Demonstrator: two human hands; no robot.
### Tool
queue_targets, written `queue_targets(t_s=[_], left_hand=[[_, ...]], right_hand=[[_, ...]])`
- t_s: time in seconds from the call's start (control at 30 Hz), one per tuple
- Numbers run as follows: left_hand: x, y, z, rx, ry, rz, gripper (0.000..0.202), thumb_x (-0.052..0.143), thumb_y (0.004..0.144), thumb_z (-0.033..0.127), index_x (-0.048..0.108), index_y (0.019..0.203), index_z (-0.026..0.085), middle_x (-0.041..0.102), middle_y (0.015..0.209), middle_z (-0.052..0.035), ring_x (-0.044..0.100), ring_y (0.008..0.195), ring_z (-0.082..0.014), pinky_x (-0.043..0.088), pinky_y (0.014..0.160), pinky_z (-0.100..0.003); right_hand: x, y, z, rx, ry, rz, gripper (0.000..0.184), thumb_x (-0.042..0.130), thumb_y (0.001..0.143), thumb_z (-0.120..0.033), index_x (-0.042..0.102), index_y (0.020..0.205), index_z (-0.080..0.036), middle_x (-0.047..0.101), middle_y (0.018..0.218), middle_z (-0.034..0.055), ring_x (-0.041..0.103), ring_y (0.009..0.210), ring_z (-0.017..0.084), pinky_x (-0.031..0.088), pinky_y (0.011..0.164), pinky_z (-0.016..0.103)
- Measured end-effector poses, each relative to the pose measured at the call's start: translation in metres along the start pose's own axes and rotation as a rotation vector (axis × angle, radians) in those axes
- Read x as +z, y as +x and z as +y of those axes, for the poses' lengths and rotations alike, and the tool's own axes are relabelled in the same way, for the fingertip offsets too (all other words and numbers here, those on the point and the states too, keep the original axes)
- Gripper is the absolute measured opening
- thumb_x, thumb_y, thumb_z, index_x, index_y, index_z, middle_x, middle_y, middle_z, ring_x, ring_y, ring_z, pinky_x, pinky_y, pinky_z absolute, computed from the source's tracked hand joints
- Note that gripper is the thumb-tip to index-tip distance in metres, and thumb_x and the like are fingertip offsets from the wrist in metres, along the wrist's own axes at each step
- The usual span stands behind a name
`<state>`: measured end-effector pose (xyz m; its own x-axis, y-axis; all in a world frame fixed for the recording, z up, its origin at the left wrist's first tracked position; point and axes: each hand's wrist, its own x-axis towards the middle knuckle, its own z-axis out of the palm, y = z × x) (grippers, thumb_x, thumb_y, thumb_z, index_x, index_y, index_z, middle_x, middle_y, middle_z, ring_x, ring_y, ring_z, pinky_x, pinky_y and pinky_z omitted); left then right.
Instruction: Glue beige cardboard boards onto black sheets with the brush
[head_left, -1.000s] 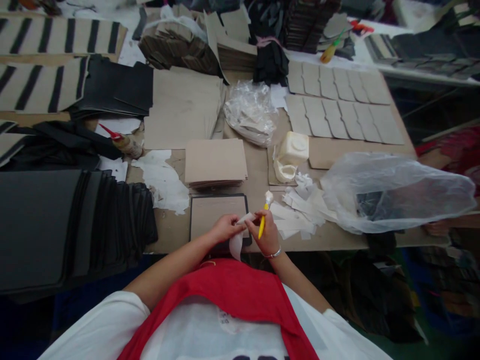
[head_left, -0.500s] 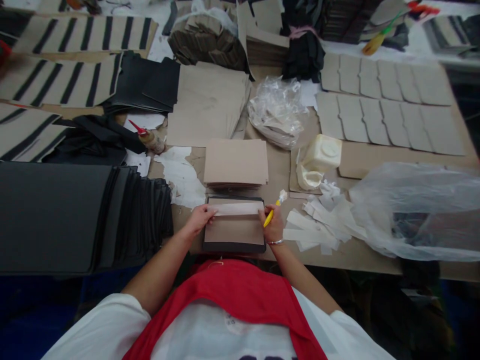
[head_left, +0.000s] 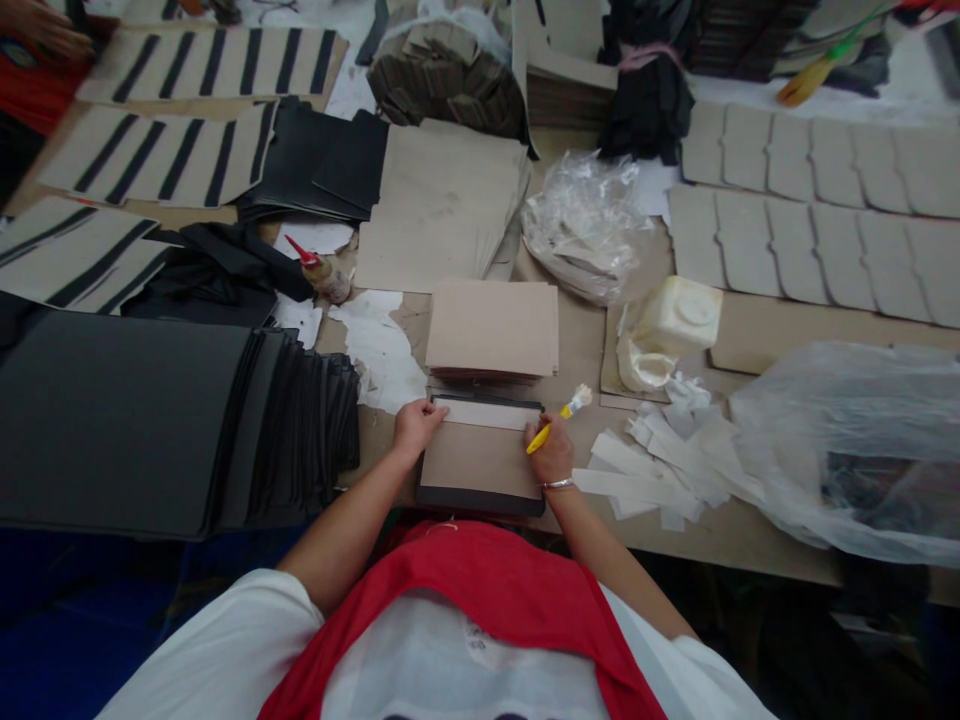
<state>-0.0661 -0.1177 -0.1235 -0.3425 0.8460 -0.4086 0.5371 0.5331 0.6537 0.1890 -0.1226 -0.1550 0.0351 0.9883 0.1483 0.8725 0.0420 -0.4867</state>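
Now, left hand point(head_left: 417, 428) pinching a pale strip point(head_left: 491, 413), right hand point(head_left: 552, 455) holding a yellow brush point(head_left: 568, 409), dark-edged board point(head_left: 480, 460) beneath.

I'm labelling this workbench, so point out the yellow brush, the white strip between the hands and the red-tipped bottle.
Yellow brush point(head_left: 566, 410): head view, handle's end by the bristles.
White strip point(head_left: 487, 413): head view, middle of its upper face.
Red-tipped bottle point(head_left: 328, 279): head view, its body.
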Motion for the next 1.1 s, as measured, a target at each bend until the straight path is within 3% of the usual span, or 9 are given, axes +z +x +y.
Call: queue_targets(t_s=[0.57,0.67,0.73,0.83,0.9,1.0,1.1], left_hand=[[-0.003,-0.003,0.004,0.041,0.255,-0.025,0.033,0.053,0.074,0.051,0.056,0.067,0.019,0.061,0.066,-0.0029,0.054,0.063,-0.0167,0.037,0.06,-0.026],[-0.003,-0.009,0.005,0.202,0.422,0.11,0.035,0.052,0.078,0.048,0.06,0.087,0.015,0.064,0.09,-0.0122,0.057,0.087,-0.0248,0.041,0.076,-0.034],[0.004,-0.018,0.009,0.403,0.505,0.158,0.04,0.048,0.082,0.041,0.056,0.108,0.012,0.058,0.114,-0.0187,0.049,0.111,-0.0287,0.036,0.092,-0.04],[0.027,-0.033,0.018,0.761,0.591,-0.035,0.051,0.041,0.087,0.036,0.041,0.131,0.012,0.04,0.14,-0.016,0.029,0.132,-0.0253,0.019,0.108,-0.042],[0.042,-0.04,0.019,0.874,0.652,-0.199,0.06,0.04,0.086,0.044,0.033,0.138,0.013,0.03,0.146,-0.0128,0.021,0.136,-0.0238,0.012,0.111,-0.043],[0.045,-0.043,0.009,0.772,0.727,-0.24,0.074,0.041,0.082,0.055,0.026,0.141,0.013,0.021,0.15,-0.013,0.015,0.138,-0.0249,0.009,0.112,-0.046],[0.021,-0.047,-0.009,0.546,0.758,-0.134,0.08,0.044,0.081,0.056,0.024,0.142,0.009,0.02,0.149,-0.0173,0.015,0.138,-0.0283,0.009,0.111,-0.049]], right_hand=[[-0.006,0.005,-0.007,0.069,-0.003,-0.033,0.025,0.05,0.077,-0.024,0.05,0.101,-0.016,0.061,0.082,0.0072,0.057,0.073,0.019,0.047,0.072,0.032],[-0.008,0.004,-0.004,0.04,-0.03,0.039,0.028,0.051,0.078,-0.026,0.049,0.103,-0.014,0.061,0.089,0.0105,0.057,0.08,0.021,0.047,0.076,0.036],[-0.008,0.0,-0.004,-0.019,-0.022,0.076,0.027,0.049,0.08,-0.027,0.049,0.104,-0.014,0.061,0.092,0.0116,0.057,0.085,0.023,0.047,0.079,0.04],[-0.006,-0.01,-0.01,-0.201,0.076,0.034,0.021,0.044,0.083,-0.022,0.049,0.103,-0.017,0.061,0.103,0.0119,0.056,0.098,0.022,0.046,0.085,0.041],[-0.001,-0.017,-0.015,-0.316,0.129,-0.005,0.021,0.042,0.082,-0.015,0.049,0.102,-0.017,0.059,0.113,0.0124,0.051,0.111,0.023,0.044,0.091,0.043],[0.004,-0.023,-0.017,-0.357,0.107,-0.024,0.026,0.042,0.078,-0.008,0.05,0.101,-0.016,0.056,0.12,0.0139,0.044,0.121,0.024,0.041,0.097,0.048],[0.005,-0.024,-0.011,-0.345,0.072,-0.047,0.03,0.042,0.075,-0.005,0.051,0.101,-0.016,0.054,0.124,0.0147,0.042,0.125,0.025,0.041,0.098,0.049]])
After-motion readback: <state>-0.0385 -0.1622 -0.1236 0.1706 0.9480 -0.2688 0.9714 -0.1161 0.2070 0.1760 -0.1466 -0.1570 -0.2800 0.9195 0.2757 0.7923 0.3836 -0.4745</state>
